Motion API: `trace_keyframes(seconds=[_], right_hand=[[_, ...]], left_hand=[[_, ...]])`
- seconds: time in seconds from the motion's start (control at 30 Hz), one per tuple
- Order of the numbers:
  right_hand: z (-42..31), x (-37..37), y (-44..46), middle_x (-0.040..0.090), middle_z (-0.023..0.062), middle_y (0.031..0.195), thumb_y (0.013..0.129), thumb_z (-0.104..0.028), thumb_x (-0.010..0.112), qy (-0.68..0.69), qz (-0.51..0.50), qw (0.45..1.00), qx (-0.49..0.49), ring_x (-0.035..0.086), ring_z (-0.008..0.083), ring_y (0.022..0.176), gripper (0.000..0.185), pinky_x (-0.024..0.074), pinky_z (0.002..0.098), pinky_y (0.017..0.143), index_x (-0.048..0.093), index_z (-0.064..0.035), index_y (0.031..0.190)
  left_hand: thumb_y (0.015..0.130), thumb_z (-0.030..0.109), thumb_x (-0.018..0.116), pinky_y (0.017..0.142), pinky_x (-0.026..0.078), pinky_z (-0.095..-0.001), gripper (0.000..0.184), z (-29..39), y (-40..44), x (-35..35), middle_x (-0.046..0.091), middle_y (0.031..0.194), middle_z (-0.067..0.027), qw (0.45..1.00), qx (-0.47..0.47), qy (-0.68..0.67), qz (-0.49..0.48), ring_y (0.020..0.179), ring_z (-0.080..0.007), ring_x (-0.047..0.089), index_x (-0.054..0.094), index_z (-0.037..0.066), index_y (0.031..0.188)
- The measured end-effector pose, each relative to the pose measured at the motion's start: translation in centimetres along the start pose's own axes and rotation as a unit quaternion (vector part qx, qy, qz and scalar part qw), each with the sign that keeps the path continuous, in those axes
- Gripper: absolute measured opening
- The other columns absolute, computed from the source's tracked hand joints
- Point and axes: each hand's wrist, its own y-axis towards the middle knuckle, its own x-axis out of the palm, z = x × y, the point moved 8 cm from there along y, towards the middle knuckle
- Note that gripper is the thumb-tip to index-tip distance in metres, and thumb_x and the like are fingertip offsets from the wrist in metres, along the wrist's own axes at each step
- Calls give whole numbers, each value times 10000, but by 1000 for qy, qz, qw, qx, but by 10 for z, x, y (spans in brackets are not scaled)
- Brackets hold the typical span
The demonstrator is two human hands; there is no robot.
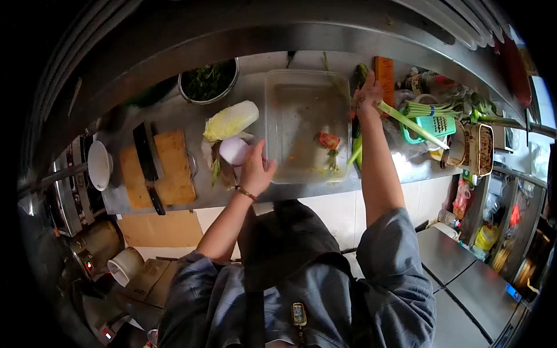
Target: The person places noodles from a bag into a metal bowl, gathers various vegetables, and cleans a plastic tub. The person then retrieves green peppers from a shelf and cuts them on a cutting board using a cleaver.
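My left hand (256, 169) is at the left wall of a clear plastic tub (296, 124), thumb and fingers apart, beside a pale round item (234, 151). A piece of tomato (329, 140) and green scraps lie in the tub. At the tub's upper right is my right hand (368, 95), its fingers pointing away; what it holds, if anything, I cannot make out. A long green stalk (413, 125) extends rightward from beside that hand. A napa cabbage (232, 120) lies left of the tub.
A black cleaver (145, 152) lies across a wooden board (173, 168) at the left, near a white bowl (100, 165). Leafy greens fill a metal bowl (184, 93). A green grater (444, 126) and spring onions (426, 109) are at the right. A metal shelf (255, 42) overhangs the counter.
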Motion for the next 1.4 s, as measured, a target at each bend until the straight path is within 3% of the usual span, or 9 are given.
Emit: trace_keyframes(seconds=[0.03, 0.17, 0.23, 0.43, 0.7, 0.83, 0.9, 1.17, 1.4], right_hand=[[-3, -6, -2, 486, 197, 1232, 924, -343, 367, -8, 38, 997, -63, 483, 379, 1092, 432, 382, 451, 936, 429, -61, 1245], [-25, -28, -24, 481, 189, 1231, 836, -235, 571, -34, 193, 929, -314, 484, 371, 1085, 523, 410, 457, 917, 412, -89, 1312], [-22, 13, -59, 497, 181, 1187, 772, -138, 625, 34, -70, 931, -357, 465, 353, 1118, 603, 434, 440, 907, 401, -89, 1330], [-24, 33, -154, 523, 121, 1160, 729, 33, 499, -64, -187, 906, -374, 473, 329, 1119, 589, 456, 417, 879, 454, -126, 1294], [-42, 25, -172, 554, 96, 1091, 711, 47, 651, 236, -202, 917, -249, 568, 206, 970, 560, 484, 309, 842, 503, -82, 1236], [-104, -14, -192, 548, 62, 1030, 778, -3, 644, 493, -252, 814, -177, 533, 142, 958, 544, 448, 267, 830, 428, -1, 1277], [-142, -23, -197, 552, 70, 1015, 803, 4, 617, 589, -269, 731, -213, 536, 132, 876, 548, 469, 265, 775, 397, 9, 1304], [-265, 121, -271, 566, 96, 1076, 795, -90, 693, 384, -396, 793, -258, 573, 181, 941, 511, 494, 300, 805, 466, -18, 1247], [-349, 221, -338, 518, 187, 1198, 720, -122, 679, 117, -233, 863, -432, 538, 374, 1021, 494, 461, 414, 882, 523, -55, 1184]], left_hand=[[726, 77, 627, 752, 468, -415, 482, -28, -10, 12, 560, 977, -159, 988, -116, -102, -27, 855, -339, 569, 483, 50, 1185], [726, 64, 619, 607, 444, -407, 271, -43, -15, 25, 550, 792, -144, 997, -79, -22, -15, 677, -314, 557, 497, 26, 965], [737, 55, 643, 587, 459, -314, 214, -36, -11, 23, 510, 657, -59, 998, -33, 46, -11, 674, -188, 592, 440, 29, 799], [769, -25, 561, 527, 461, -271, 231, -39, -8, 30, 441, 633, -23, 961, -81, -263, 9, 608, -101, 516, 359, 53, 688], [737, -106, 540, 604, 487, -260, 288, 0, -54, -63, 591, 777, -115, 981, -38, -180, 59, 848, -152, 645, 312, 52, 659], [770, -72, 532, 685, 508, -261, 141, -24, -113, -125, 630, 788, -82, 924, -80, -346, 138, 796, -157, 645, 547, -2, 892], [789, -96, 482, 768, 531, -282, 202, -37, -158, -166, 631, 1047, -109, 892, -103, -407, 167, 962, -183, 630, 536, -24, 970], [756, -100, 355, 740, 564, -360, 286, -76, -368, -285, 579, 1127, -211, 801, -217, -311, 463, 956, -281, 633, 496, -33, 996], [730, -98, 364, 722, 567, -396, 156, -129, -460, -339, 576, 1119, -222, 692, -176, -344, 609, 953, -314, 629, 351, 56, 748]])
